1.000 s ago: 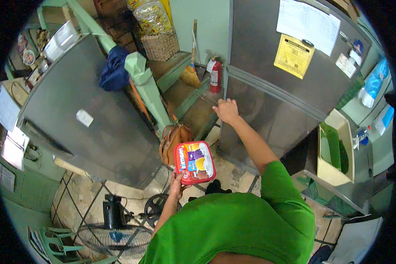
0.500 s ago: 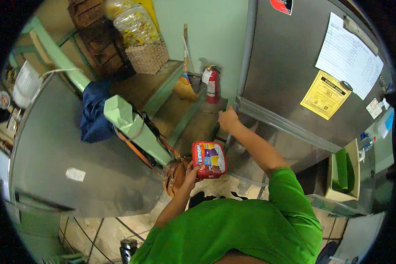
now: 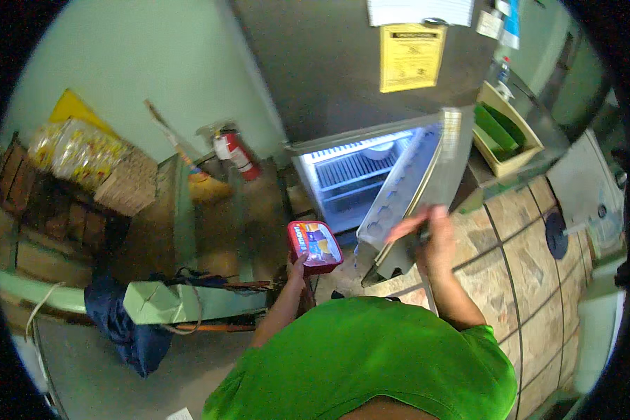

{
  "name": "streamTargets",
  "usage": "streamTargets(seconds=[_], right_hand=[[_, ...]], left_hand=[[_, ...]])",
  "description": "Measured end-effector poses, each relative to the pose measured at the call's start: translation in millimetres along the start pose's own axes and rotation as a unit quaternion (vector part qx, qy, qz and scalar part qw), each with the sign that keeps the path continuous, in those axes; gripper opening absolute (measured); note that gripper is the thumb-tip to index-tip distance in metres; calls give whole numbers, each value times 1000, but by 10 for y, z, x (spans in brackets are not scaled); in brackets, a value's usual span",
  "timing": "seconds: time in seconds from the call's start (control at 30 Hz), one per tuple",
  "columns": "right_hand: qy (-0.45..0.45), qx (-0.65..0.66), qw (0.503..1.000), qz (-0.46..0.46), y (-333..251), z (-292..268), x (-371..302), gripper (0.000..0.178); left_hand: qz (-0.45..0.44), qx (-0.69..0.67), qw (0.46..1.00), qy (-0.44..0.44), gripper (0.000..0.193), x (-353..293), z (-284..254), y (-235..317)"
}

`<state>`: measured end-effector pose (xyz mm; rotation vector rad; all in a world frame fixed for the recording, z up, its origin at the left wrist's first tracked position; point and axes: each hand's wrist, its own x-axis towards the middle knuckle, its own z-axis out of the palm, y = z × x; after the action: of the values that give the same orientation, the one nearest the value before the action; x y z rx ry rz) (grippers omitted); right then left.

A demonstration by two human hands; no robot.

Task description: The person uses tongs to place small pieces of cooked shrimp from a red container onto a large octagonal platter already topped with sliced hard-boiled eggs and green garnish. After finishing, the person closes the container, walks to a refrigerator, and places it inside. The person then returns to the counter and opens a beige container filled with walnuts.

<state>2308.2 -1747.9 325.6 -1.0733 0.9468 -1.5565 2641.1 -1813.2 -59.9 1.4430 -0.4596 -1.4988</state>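
A square red tub [image 3: 316,247] with a colourful printed lid is in my left hand [image 3: 296,269], gripped at its near left side. In front of it stands a dark refrigerator whose lower door [image 3: 449,168] is swung outward to the right. Inside the lit compartment [image 3: 353,178], wire shelves show, with a pale round thing on the upper one. My right hand [image 3: 437,241] is at the near edge of that door, its fingers curled over the edge and smeared by motion.
To the left, a red fire extinguisher [image 3: 238,155] and a broom [image 3: 206,187] stand on the steps. A green post [image 3: 157,303] with a dark blue cloth [image 3: 126,329] is nearer. A cream bin [image 3: 504,157] holding green things sits on a counter to the right, above the tiled floor [image 3: 500,269].
The lower refrigerator door has opened, showing the lit inside. My right hand has come back and right with it. My view has turned right; the tub stays in my left hand.
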Motion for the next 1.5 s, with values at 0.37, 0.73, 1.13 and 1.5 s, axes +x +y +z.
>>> streamTargets(seconds=[0.37,0.73,1.13,1.5], right_hand=[[481,3,876,-15,118,-1771,-1633,43],[662,98,732,-125,540,-2376,-1806,48],[753,42,653,-73,510,-2346,-1780,48],[566,-22,822,54,461,-1527,-1825,50]], left_hand=[[-250,67,961,-94,65,715,1537,-18],[-223,1,971,-85,65,2654,2284,390],[-139,165,974,66,49,3163,2804,771],[-325,382,803,-321,43,1198,2029,-404]])
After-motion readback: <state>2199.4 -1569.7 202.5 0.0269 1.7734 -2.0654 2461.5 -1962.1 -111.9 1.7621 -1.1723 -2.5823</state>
